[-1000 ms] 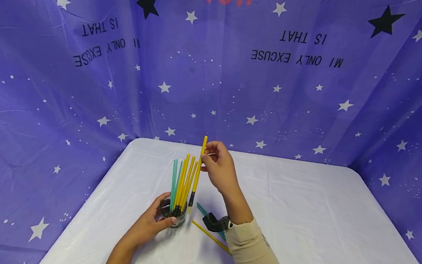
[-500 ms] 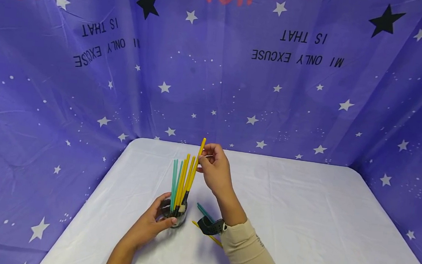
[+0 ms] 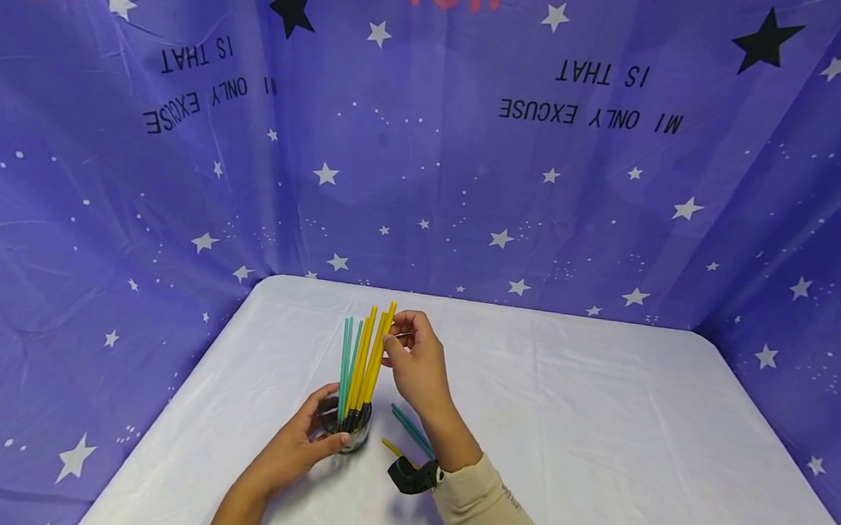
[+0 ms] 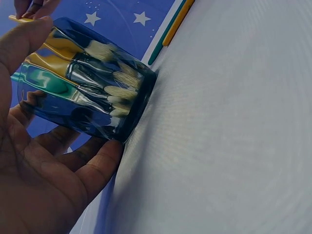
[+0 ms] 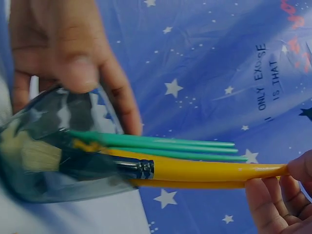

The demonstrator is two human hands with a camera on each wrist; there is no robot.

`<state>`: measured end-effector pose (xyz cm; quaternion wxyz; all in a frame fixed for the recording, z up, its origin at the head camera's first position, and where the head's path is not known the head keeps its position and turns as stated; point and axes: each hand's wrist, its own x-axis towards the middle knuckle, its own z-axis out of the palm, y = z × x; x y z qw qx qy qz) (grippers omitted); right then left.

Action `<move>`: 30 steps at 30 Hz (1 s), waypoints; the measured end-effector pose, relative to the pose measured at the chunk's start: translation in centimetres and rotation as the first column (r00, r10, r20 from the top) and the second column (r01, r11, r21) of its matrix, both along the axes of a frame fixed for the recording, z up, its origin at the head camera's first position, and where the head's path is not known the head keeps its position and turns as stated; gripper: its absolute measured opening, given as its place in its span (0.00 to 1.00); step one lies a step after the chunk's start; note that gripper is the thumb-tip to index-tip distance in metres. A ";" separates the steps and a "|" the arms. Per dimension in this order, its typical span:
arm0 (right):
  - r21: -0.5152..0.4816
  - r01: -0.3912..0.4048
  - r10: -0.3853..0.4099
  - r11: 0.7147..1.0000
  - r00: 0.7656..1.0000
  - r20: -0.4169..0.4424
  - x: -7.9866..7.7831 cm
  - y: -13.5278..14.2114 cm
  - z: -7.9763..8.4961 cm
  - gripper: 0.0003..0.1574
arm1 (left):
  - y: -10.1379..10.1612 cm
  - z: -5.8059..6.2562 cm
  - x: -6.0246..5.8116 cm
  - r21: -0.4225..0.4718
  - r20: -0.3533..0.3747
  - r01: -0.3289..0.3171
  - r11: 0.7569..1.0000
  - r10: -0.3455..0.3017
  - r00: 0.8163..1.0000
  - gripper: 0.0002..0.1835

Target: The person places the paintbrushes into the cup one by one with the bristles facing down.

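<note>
A clear glass jar (image 4: 131, 117) stands on the white table, with my left hand (image 3: 295, 447) curled around its side. Several yellow-handled and teal-handled paintbrushes (image 3: 347, 356) lean in it, bristles down, as the left wrist view shows through the glass. My right hand (image 3: 419, 362) pinches a yellow paintbrush (image 5: 209, 170) near the top of its handle. That brush's pale bristles (image 5: 43, 156) are inside the jar in the right wrist view. Whether they touch the bottom, I cannot tell.
Right of the jar, teal brushes (image 3: 409, 428) and a yellow brush (image 3: 391, 445) lie on the white table (image 3: 600, 445), partly hidden by my right wrist and its black camera mount (image 3: 413, 475). A purple star-patterned curtain (image 3: 428, 171) hangs around the table.
My right hand has moved left and down, bringing the yellow paintbrush from beside the jar into it. My left hand has stayed on the jar.
</note>
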<state>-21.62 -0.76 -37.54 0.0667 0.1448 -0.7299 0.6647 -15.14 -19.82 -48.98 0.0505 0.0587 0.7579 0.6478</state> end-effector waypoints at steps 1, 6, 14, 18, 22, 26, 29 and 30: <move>0.006 -0.005 0.005 1.000 1.000 0.007 0.5 0.1 0.4 0.13 | 0.0 0.0 0.0 -0.001 0.000 0.000 1.000 0.000 1.000 0.43; 0.012 -0.027 0.027 1.000 0.999 0.021 1.1 0.3 0.0 0.13 | 0.0 0.0 0.0 0.006 -0.002 0.007 1.000 -0.007 1.000 0.43; 0.013 -0.030 0.029 0.999 0.999 0.026 -0.8 0.4 -4.0 0.13 | 0.0 0.1 0.1 0.007 -0.009 0.007 1.000 -0.007 1.000 0.42; 0.060 -0.054 0.053 0.997 0.998 0.021 -0.8 0.9 -4.6 0.11 | 0.0 0.1 0.1 -0.006 -0.010 0.004 1.000 -0.004 1.000 0.42; 0.169 -0.085 0.083 0.982 0.996 0.017 -0.9 1.6 -5.2 0.08 | 0.0 0.1 0.1 -0.017 -0.022 0.009 1.000 -0.010 1.000 0.42; 0.238 -0.097 0.099 0.966 0.995 0.006 -1.2 2.3 -5.9 0.07 | 0.0 0.3 0.1 -0.014 -0.030 0.015 1.000 -0.016 0.999 0.42; 0.247 -0.113 0.109 0.962 0.994 0.033 -1.5 2.7 -6.5 0.06 | 0.0 0.4 0.1 -0.011 -0.023 0.020 1.000 -0.020 1.000 0.42; 0.247 -0.122 0.114 0.961 0.992 0.048 -1.7 2.8 -6.7 0.07 | 0.0 0.4 0.1 -0.009 -0.025 0.024 1.000 -0.024 0.999 0.42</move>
